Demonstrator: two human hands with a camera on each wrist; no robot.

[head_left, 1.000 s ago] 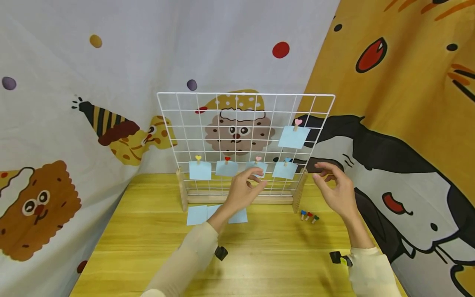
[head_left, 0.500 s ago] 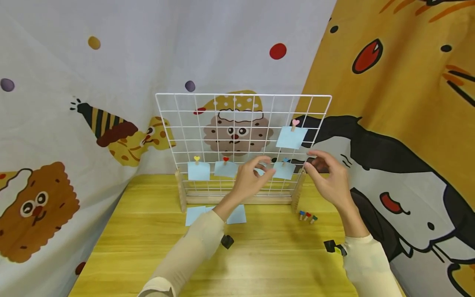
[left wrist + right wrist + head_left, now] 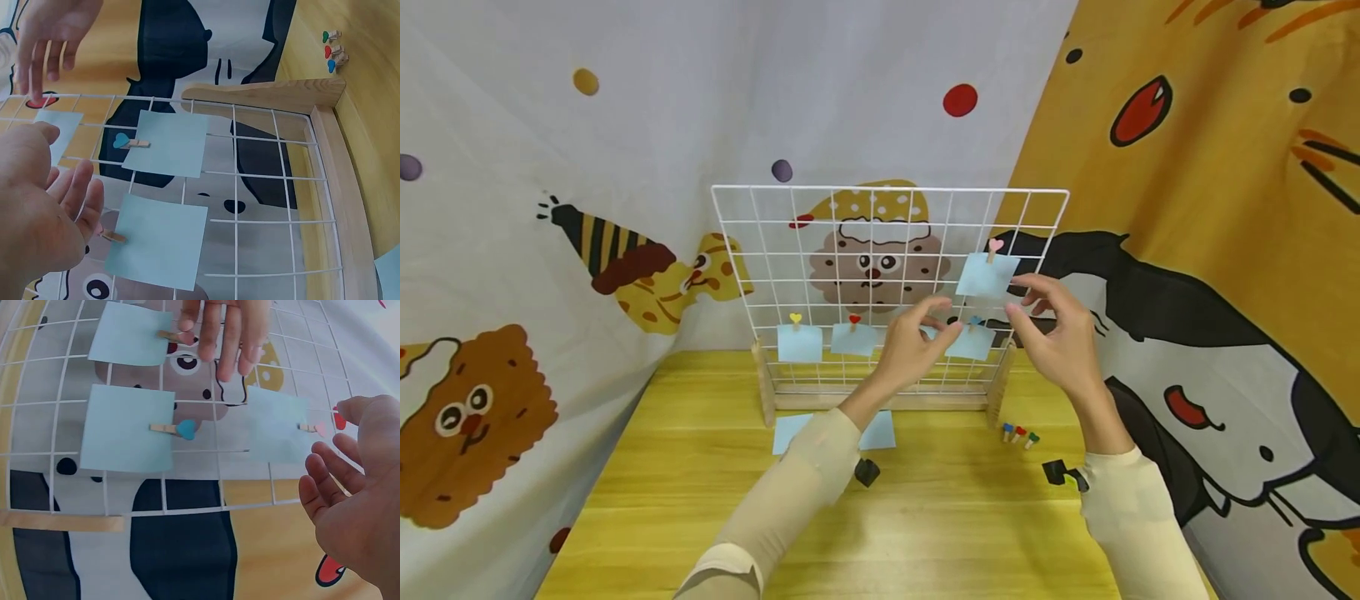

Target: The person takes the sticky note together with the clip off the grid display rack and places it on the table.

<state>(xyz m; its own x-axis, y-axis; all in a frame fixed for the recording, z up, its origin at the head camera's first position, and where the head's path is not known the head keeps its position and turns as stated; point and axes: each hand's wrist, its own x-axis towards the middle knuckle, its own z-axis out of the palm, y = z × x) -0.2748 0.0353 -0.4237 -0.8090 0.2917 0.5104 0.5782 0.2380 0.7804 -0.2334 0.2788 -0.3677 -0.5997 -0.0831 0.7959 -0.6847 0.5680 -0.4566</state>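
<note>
- I have two hands in view: the left hand (image 3: pixel 913 342) in front of the lower row, toward its right end, and the right hand (image 3: pixel 1062 337) at the grid's right edge, near the upper note.
- Both are relaxed and hold nothing, fingers loosely curved, thumbs apart.
- One white wire grid (image 3: pixel 887 189) stands on two wooden feet (image 3: pixel 763 383) at the table's far side.
- Five blue notes hang there: one upper note (image 3: pixel 987 277) at right, and four below; the third lower note (image 3: pixel 165 244), mostly hidden in my head view, shows at the left wrist.
- Five heart clips hold them: yellow, red, pink, blue below; pink above.
- On the table (image 3: pixel 970 500), two loose sheets (image 3: pixel 878 430) show either side of the left sleeve (image 3: pixel 816 467); I cannot tell what it covers.
- Three loose clips (image 3: pixel 1018 435) lie to the right: blue, red, green.
</note>
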